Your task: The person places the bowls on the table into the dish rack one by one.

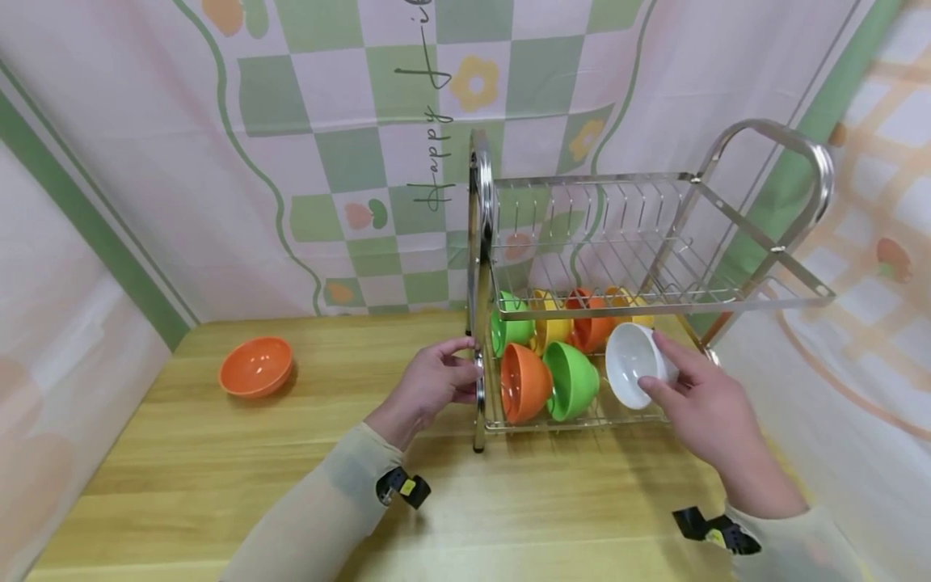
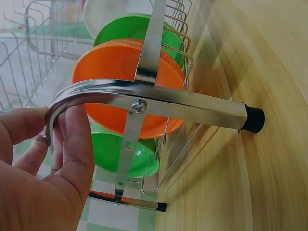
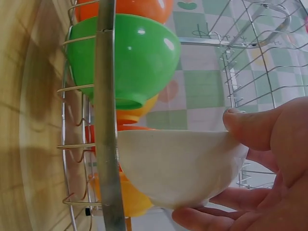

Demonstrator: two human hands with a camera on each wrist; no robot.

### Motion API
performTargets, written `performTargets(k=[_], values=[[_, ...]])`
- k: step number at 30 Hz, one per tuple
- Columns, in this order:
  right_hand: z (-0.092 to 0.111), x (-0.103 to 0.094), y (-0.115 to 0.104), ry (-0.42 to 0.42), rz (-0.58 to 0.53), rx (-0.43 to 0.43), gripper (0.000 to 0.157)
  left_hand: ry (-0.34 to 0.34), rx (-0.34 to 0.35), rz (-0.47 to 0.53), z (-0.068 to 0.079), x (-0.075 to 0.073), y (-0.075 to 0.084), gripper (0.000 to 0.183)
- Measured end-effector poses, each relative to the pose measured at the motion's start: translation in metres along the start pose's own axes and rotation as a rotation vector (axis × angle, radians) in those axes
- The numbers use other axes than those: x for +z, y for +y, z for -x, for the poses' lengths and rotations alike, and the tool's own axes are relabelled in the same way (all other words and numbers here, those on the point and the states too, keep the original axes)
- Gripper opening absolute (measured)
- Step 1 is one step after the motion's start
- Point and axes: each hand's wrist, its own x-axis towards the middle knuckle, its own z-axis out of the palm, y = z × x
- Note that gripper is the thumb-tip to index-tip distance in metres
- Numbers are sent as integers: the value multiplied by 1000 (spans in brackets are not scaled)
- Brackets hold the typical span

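My right hand (image 1: 709,404) grips a white bowl (image 1: 627,368) by its rim, thumb on one side and fingers behind. The bowl stands on its side at the front of the lower tier of a metal dish rack (image 1: 582,311). Left of it in that row are a green bowl (image 1: 575,380) and an orange bowl (image 1: 527,384). My left hand (image 1: 436,380) holds the rack's left upright; in the left wrist view, thumb and fingers curl round the curved metal tube (image 2: 72,94). In the right wrist view the white bowl (image 3: 180,163) sits behind the rack's front rail.
Behind the front row stand a green bowl (image 1: 511,327), a yellow bowl (image 1: 551,327), an orange-red bowl (image 1: 591,327) and another yellow bowl. A shallow orange bowl (image 1: 256,368) lies on the wooden table (image 1: 182,485) at left. The upper tier (image 1: 625,234) overhangs the bowls.
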Motion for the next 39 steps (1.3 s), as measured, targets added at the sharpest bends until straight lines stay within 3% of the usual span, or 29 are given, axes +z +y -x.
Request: performTargets(k=[15,24,39], values=[[-2,17,4,-86,89,-55,69,11,1,10,0,1,-1,40],[-2,24,5,-127,121,-36,70,7,0,23,0,-1,-2,46],[-6,30,0,-168,79,13,70,1,5,20,-1,-1,-1,40]])
